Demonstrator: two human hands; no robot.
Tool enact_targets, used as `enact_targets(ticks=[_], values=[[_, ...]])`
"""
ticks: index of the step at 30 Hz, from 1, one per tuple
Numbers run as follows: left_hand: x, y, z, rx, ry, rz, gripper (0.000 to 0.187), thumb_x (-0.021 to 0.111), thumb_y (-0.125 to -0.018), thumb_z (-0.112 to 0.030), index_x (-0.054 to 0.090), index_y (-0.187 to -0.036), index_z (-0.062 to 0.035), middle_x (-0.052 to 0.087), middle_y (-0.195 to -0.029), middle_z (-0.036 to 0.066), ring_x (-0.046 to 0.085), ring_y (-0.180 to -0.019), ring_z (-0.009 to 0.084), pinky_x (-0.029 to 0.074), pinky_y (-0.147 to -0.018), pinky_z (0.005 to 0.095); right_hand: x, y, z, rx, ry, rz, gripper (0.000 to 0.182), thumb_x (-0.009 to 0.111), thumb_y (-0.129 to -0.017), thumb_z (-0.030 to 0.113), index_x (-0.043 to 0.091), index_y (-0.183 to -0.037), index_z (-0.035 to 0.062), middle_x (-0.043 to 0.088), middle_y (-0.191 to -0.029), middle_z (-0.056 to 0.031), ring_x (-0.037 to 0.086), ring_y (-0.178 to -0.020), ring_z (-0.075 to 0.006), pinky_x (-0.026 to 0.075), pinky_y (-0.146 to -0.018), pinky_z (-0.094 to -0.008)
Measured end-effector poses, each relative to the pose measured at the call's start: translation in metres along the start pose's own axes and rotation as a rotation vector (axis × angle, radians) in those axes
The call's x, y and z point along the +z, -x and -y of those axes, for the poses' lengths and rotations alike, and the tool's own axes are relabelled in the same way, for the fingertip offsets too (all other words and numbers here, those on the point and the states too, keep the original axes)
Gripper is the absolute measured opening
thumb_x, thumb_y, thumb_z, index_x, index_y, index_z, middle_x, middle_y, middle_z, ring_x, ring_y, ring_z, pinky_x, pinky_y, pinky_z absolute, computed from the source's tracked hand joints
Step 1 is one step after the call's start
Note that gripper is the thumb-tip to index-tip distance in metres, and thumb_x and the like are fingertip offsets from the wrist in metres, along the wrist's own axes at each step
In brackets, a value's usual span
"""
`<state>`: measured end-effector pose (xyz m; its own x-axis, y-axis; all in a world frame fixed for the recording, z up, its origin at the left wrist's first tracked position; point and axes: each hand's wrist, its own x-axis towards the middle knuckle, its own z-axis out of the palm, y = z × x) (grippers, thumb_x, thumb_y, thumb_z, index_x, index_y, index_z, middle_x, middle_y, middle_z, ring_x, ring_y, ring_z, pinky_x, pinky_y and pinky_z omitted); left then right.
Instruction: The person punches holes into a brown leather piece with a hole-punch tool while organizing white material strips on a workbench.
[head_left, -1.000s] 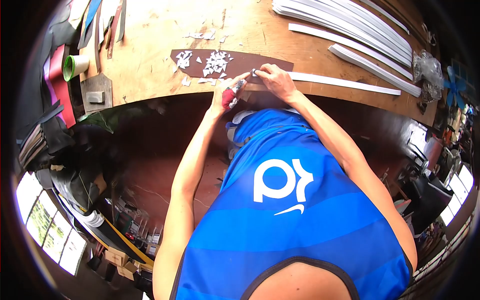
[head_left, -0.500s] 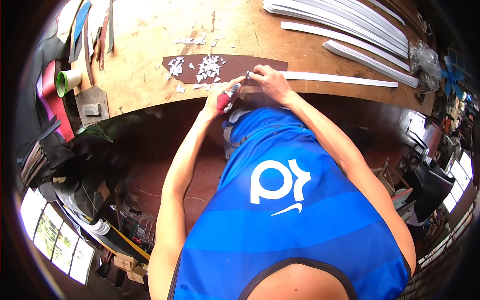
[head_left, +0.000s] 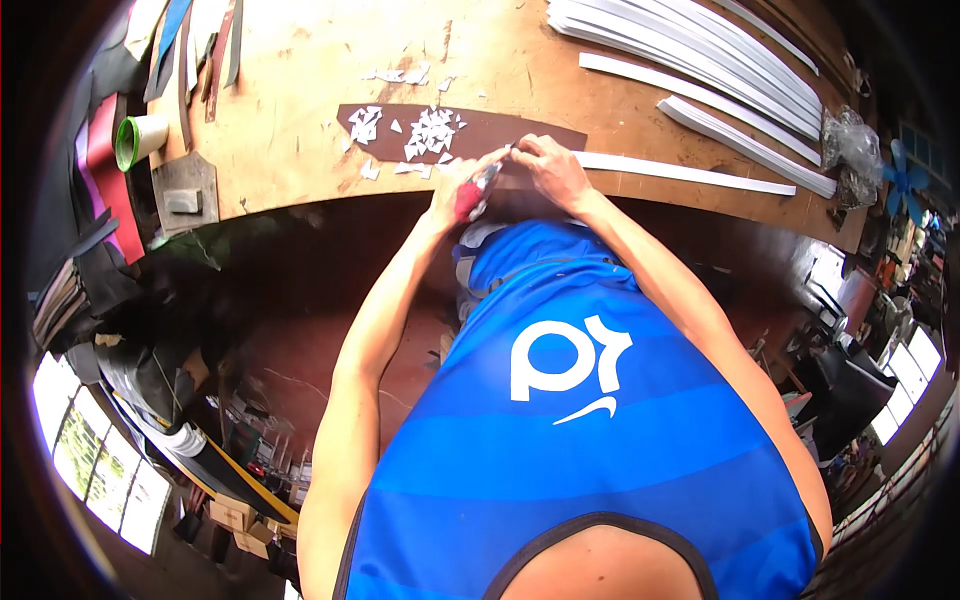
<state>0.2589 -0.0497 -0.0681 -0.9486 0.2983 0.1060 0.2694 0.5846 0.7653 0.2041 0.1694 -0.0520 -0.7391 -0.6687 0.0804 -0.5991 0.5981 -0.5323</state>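
My left hand (head_left: pixel 462 192) is closed around a small red-and-white wrapped object (head_left: pixel 470 198); its kind is hidden by the fingers. The fingertips meet those of my right hand (head_left: pixel 556 172) near the table's front edge. My right hand is closed in a pinch at the left end of a long white strip (head_left: pixel 690 174), which runs off to the right; the end itself is hidden by the fingers. A small dark bit shows between the two hands' fingertips. Beneath them lies a brown flat piece (head_left: pixel 490 133), with small white cut scraps (head_left: pixel 432 132) heaped on its left part.
Stacked white strips (head_left: pixel 690 55) lie at the back right of the wooden table (head_left: pixel 290 130), with a clear plastic bag (head_left: pixel 852 150) at its right edge. To the left are a green-rimmed cup (head_left: pixel 140 140), a metal block on a board (head_left: pixel 184 200) and dark material strips.
The view has shifted slightly, so the table things sit a little further right. Both hands stay together at the strip's end, and the left hand's fingers have turned slightly.
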Motion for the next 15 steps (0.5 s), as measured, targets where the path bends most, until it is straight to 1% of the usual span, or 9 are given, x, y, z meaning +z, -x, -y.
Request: enact_targets(ticks=[1,3,5,7,9,10,11,14,15], values=[[-0.001,-0.003,-0.001,-0.011,0.015,0.009,0.055,0.068,-0.087,-0.013,0.058,-0.141,-0.0219,0.067,-0.075,0.011,0.063,-0.067,0.0270,0.048,-0.064,0.0404,0.000,0.000,-0.001,-0.040,0.000,-0.041,0.028,0.060,-0.081,0.004,0.069,-0.107,0.0103,0.060,-0.101,-0.0066,0.061,-0.092,-0.0262,0.056,-0.078,-0.0384],[-0.002,0.007,-0.006,-0.014,0.009,-0.044,0.053,0.068,-0.087,-0.011,0.060,-0.139,-0.0201,0.066,-0.073,0.010,0.062,-0.064,0.0246,0.049,-0.065,0.0385,-0.003,-0.001,-0.001,-0.029,0.009,-0.007,0.026,0.060,-0.081,0.004,0.069,-0.105,0.0099,0.060,-0.100,-0.0065,0.061,-0.092,-0.0262,0.056,-0.079,-0.0381],[0.002,0.020,0.007,0.000,0.149,-0.061,0.051,0.069,-0.087,-0.009,0.062,-0.137,-0.0167,0.065,-0.072,0.008,0.061,-0.062,0.0212,0.050,-0.065,0.0349,0.000,0.000,-0.001,-0.008,-0.002,-0.010,0.025,0.060,-0.081,0.004,0.069,-0.104,0.0102,0.060,-0.099,-0.0065,0.061,-0.092,-0.0259,0.056,-0.079,-0.0375],[-0.003,0.019,0.005,0.016,0.139,-0.097,0.045,0.067,-0.089,-0.008,0.064,-0.134,-0.0133,0.066,-0.073,0.007,0.063,-0.064,0.0182,0.050,-0.064,0.0318,-0.003,-0.002,-0.001,-0.003,0.014,0.007,0.026,0.060,-0.082,0.004,0.070,-0.104,0.0113,0.060,-0.099,-0.0065,0.062,-0.092,-0.0255,0.056,-0.079,-0.0370],[-0.008,0.015,0.005,-0.072,0.199,0.017,0.040,0.066,-0.093,-0.010,0.064,-0.133,-0.0114,0.069,-0.078,0.010,0.065,-0.067,0.0190,0.050,-0.064,0.0313,-0.004,-0.001,-0.001,-0.004,0.010,0.027,0.025,0.061,-0.082,0.004,0.070,-0.104,0.0119,0.060,-0.099,-0.0064,0.062,-0.092,-0.0255,0.057,-0.079,-0.0369],[-0.007,0.012,0.003,-0.137,0.290,-0.048,0.034,0.064,-0.096,-0.011,0.066,-0.130,-0.0090,0.071,-0.081,0.010,0.064,-0.066,0.0175,0.050,-0.063,0.0301,-0.003,-0.001,-0.002,-0.008,-0.003,0.016,0.023,0.061,-0.083,0.005,0.070,-0.103,0.0112,0.060,-0.099,-0.0064,0.062,-0.093,-0.0254,0.057,-0.079,-0.0370],[-0.005,0.009,0.000,-0.129,0.246,-0.187,0.030,0.063,-0.097,-0.011,0.067,-0.127,-0.0071,0.071,-0.085,0.011,0.061,-0.066,0.0158,0.050,-0.065,0.0296,-0.003,-0.001,-0.002,-0.013,-0.002,0.020,0.023,0.061,-0.083,0.005,0.070,-0.103,0.0112,0.060,-0.099,-0.0064,0.062,-0.093,-0.0254,0.057,-0.079,-0.0370],[-0.009,0.012,-0.011,-0.305,0.325,-0.217,0.027,0.058,-0.102,-0.011,0.065,-0.128,-0.0043,0.052,-0.072,-0.002,0.044,-0.064,0.0070,0.039,-0.058,0.0249,-0.005,-0.002,-0.006,-0.051,-0.006,0.030,0.025,0.061,-0.083,0.004,0.069,-0.105,0.0115,0.059,-0.102,-0.0068,0.061,-0.093,-0.0251,0.057,-0.077,-0.0369],[-0.006,0.015,-0.015,-0.310,0.322,-0.227,0.027,0.058,-0.102,-0.011,0.065,-0.128,-0.0043,0.052,-0.072,-0.002,0.044,-0.064,0.0070,0.039,-0.058,0.0249,-0.007,-0.003,-0.006,-0.066,-0.005,0.055,0.026,0.062,-0.082,0.004,0.069,-0.107,0.0107,0.059,-0.105,-0.0066,0.061,-0.095,-0.0248,0.056,-0.079,-0.0363]])
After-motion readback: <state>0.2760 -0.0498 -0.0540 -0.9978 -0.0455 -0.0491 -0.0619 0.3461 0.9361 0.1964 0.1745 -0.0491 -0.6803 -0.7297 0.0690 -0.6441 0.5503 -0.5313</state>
